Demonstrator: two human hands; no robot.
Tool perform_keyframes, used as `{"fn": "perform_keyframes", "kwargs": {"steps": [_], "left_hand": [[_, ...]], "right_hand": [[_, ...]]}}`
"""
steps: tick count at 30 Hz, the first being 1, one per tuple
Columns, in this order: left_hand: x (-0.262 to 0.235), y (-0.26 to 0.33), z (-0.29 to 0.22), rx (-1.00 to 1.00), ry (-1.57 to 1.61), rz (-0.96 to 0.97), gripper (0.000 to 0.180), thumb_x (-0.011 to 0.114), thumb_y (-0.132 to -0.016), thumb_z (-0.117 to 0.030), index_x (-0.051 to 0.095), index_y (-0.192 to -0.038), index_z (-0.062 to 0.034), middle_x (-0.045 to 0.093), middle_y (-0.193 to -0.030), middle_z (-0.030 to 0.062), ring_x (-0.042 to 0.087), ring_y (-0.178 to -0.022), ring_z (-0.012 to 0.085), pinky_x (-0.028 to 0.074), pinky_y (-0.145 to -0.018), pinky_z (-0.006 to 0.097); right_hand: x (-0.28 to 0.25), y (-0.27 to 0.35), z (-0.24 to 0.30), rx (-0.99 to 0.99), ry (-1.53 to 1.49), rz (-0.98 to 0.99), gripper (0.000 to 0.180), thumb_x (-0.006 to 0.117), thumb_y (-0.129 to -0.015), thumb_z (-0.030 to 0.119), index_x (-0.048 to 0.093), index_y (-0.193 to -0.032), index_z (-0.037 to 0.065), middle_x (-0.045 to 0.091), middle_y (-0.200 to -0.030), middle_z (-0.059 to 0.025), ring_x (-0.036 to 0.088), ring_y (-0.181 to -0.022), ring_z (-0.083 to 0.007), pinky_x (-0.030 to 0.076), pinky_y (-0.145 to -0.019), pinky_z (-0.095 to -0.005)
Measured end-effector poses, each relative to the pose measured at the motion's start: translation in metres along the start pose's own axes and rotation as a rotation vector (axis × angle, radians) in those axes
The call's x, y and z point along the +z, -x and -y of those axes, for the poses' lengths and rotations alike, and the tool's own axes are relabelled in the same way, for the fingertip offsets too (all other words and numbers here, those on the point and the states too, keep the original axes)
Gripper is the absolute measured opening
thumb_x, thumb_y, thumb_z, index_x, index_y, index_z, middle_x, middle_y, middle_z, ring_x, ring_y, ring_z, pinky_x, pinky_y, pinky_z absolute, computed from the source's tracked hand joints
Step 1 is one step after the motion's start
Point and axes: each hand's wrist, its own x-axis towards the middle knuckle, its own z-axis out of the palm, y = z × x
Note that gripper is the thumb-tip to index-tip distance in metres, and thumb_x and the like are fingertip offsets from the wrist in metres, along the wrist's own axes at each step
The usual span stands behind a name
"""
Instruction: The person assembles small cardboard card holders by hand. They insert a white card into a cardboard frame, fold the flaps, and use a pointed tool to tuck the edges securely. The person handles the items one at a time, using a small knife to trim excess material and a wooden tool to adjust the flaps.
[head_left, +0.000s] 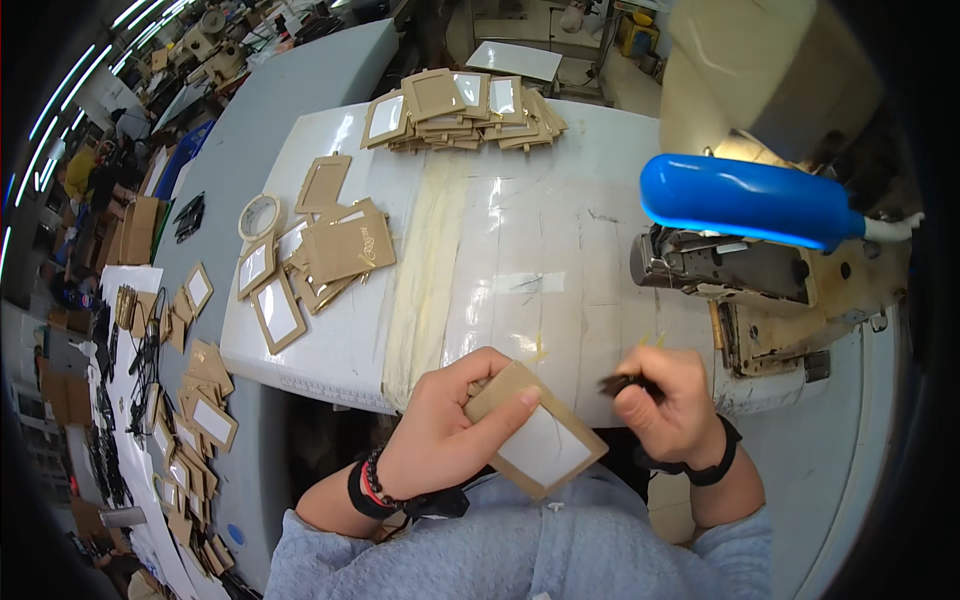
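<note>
Close to my body, my left hand (pixel 450 425) grips a tan card holder (pixel 515 480) by its upper left part, thumb on top near the white window. The holder is tilted, its window facing up. To its right, my right hand (pixel 672 405) is closed round a small dark tool (pixel 622 384) that looks like thread snips. Its tip points left toward the holder without touching it; the rest is hidden in my fist. A loose pile of card holders (pixel 350 245) lies on the table ahead to the left. A larger stack of card holders (pixel 435 95) stands at the far edge.
A blue lamp-like piece (pixel 745 198) hangs over the sewing machine (pixel 720 270) on the right. The white worktable (pixel 540 230) carries yellowed tape strips. A tape roll (pixel 260 217) sits beside the near pile. More card holders (pixel 210 420) cover a grey surface at left.
</note>
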Motion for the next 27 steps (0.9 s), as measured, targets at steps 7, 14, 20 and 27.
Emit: {"fn": "perform_keyframes", "kwargs": {"steps": [7,14,20,27], "left_hand": [[0.012,-0.002,0.014,0.203,-0.134,-0.115,0.019,0.05,-0.099,-0.015,0.059,-0.101,0.0017,0.056,-0.071,0.0008,0.046,-0.066,0.0045,0.039,-0.059,0.022],[0.003,0.003,0.025,0.286,-0.152,-0.242,0.018,0.053,-0.098,-0.015,0.058,-0.102,0.0022,0.056,-0.072,-0.0005,0.046,-0.065,0.0032,0.038,-0.057,0.02],[-0.002,0.005,0.029,0.317,-0.088,-0.255,0.016,0.057,-0.095,-0.01,0.058,-0.105,0.002,0.058,-0.076,-0.0006,0.047,-0.066,0.0032,0.039,-0.058,0.019],[-0.004,0.004,0.025,0.2,0.099,-0.276,0.015,0.056,-0.094,-0.005,0.054,-0.107,0.0023,0.06,-0.093,0.0019,0.051,-0.079,0.004,0.04,-0.07,0.018]], "right_hand": [[0.027,-0.023,-0.004,0.1,-0.259,0.075,0.023,0.066,-0.087,0.016,0.059,-0.077,-0.003,0.056,-0.066,-0.0067,0.053,-0.062,-0.0126,0.042,-0.056,-0.0275],[0.02,-0.02,-0.033,0.381,0.256,-0.002,0.012,0.059,-0.085,0.007,0.06,-0.089,-0.004,0.062,-0.08,-0.0192,0.059,-0.079,-0.0434,0.048,-0.071,-0.0424],[0.015,-0.017,-0.07,0.306,0.565,-0.322,0.019,0.055,-0.084,0.001,0.057,-0.101,-0.008,0.057,-0.099,-0.0326,0.056,-0.097,-0.0454,0.047,-0.082,-0.0493],[-0.005,-0.007,-0.097,0.29,0.794,-0.331,0.017,0.048,-0.075,-0.01,0.06,-0.087,-0.01,0.06,-0.081,-0.0301,0.059,-0.077,-0.0457,0.048,-0.073,-0.0472]]}}
